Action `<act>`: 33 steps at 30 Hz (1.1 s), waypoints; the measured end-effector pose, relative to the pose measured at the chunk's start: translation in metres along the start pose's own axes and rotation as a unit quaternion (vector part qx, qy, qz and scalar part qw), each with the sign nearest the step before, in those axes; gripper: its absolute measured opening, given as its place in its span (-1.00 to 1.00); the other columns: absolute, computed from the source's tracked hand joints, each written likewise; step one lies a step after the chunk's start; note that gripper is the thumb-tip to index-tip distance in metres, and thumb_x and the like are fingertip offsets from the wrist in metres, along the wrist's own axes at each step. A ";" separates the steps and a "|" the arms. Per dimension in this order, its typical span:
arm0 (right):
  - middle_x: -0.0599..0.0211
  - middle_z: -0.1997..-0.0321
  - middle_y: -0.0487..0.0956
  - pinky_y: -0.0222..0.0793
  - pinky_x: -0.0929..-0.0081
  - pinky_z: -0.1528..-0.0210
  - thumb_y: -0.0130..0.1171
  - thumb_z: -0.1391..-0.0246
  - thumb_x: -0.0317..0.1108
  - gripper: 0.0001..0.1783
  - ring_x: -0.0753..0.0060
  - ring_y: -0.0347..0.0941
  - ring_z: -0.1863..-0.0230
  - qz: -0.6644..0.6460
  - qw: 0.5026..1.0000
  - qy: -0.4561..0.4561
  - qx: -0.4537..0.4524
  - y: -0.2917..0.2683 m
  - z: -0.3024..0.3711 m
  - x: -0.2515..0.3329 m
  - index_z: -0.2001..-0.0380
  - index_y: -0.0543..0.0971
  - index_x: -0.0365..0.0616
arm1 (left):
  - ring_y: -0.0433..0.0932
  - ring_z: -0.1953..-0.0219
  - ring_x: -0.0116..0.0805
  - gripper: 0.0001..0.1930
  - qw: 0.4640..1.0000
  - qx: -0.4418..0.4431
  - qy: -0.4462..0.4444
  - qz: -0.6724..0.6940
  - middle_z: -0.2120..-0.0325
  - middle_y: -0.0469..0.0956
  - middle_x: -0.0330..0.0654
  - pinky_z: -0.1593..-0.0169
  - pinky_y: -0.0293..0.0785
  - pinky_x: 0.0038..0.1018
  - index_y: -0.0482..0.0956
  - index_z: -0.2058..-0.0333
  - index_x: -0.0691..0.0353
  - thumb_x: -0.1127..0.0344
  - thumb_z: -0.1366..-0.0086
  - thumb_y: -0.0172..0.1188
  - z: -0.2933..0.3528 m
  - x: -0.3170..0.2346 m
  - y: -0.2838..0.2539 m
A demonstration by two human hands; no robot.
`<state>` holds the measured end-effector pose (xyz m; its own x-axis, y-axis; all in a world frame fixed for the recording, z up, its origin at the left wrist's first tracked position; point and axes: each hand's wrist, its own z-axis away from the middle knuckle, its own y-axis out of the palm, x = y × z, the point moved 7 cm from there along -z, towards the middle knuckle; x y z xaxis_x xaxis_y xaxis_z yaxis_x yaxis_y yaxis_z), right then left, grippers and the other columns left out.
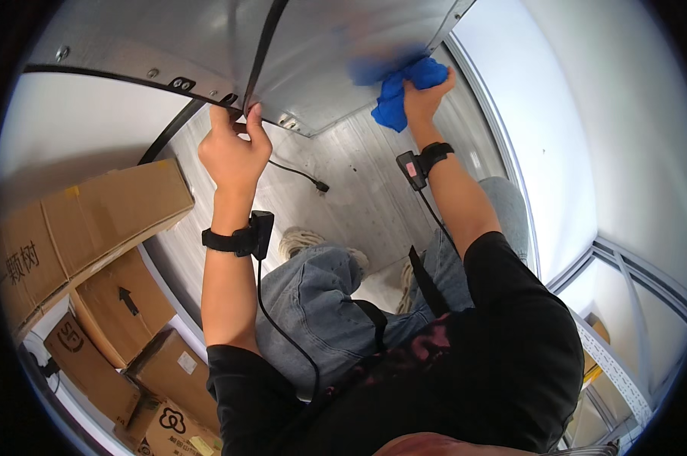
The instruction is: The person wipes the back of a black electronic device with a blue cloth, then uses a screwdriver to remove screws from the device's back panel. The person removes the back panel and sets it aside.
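- Pale floor (377,205), wood-patterned, lies between white walls (639,144); straight edges bow toward the rim of the view.
- Far left, brown boxes (108,213) are stacked, one long one on top (a strip of tape runs across it).
- Next, the left hand (233,156) is raised to the lower edge of a silver cabinet (320,64), thumb and fingers bent around the foot of a black strip (261,53); whether they clamp it, I cannot tell. A black band (233,242) circles that wrist.
- Near the middle, a black plug (322,186) lies on the floor, its cord leading up toward the cabinet.
- Farther right, the right hand (427,99) is closed on a blue cloth (391,99), bunched at the cabinet's lower right edge; blue shows blurred on the metal beside it.
- Lower right, a metal frame (643,280) stands by the wall.
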<state>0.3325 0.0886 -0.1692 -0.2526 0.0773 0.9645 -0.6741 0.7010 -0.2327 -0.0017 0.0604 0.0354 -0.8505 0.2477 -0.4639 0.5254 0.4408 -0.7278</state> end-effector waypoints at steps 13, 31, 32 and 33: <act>0.18 -0.18 0.23 0.20 0.06 -0.14 0.04 0.05 -0.70 0.00 0.13 0.23 -0.13 -0.300 0.888 0.346 -0.034 0.046 0.017 -0.113 -0.30 -0.20 0.29 | 0.59 0.62 -0.37 -0.79 0.999 -0.012 0.013 0.041 0.53 0.62 -0.25 0.54 0.44 -0.54 0.43 0.29 0.23 0.37 -0.11 0.23 -0.003 -0.007 0.002; 0.26 -0.22 0.21 0.14 0.00 -0.18 0.00 0.15 -0.71 -0.09 0.13 0.18 -0.20 -0.369 0.756 0.541 0.018 0.134 0.153 -0.095 -0.27 -0.01 0.18 | 0.48 0.76 -0.37 -0.80 1.000 -0.019 0.007 -0.001 0.64 0.57 -0.18 0.64 0.32 -0.55 0.45 0.30 0.22 0.34 -0.13 0.25 -0.002 -0.006 0.000; 0.26 -0.22 0.21 0.14 -0.01 -0.18 0.02 0.15 -0.70 -0.08 0.13 0.18 -0.20 -0.399 0.748 0.529 0.050 0.133 0.149 -0.082 -0.27 -0.03 0.18 | 0.48 0.76 -0.37 -0.80 1.000 -0.020 0.011 -0.005 0.63 0.57 -0.18 0.64 0.32 -0.54 0.45 0.30 0.22 0.34 -0.13 0.25 -0.001 -0.005 0.000; 0.26 -0.22 0.20 0.14 -0.02 -0.18 0.03 0.16 -0.69 -0.06 0.12 0.17 -0.20 -0.429 0.740 0.513 0.080 0.131 0.143 -0.071 -0.27 -0.06 0.18 | 0.48 0.76 -0.36 -0.80 1.000 -0.020 0.018 -0.005 0.62 0.58 -0.18 0.64 0.32 -0.54 0.45 0.30 0.22 0.34 -0.13 0.25 -0.001 -0.005 0.000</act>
<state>0.1627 0.0731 -0.2861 0.9194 0.2066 0.3346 -0.3748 0.7180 0.5865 0.0023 0.0603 0.0380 -0.8567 0.2733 -0.4374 0.5156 0.4773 -0.7116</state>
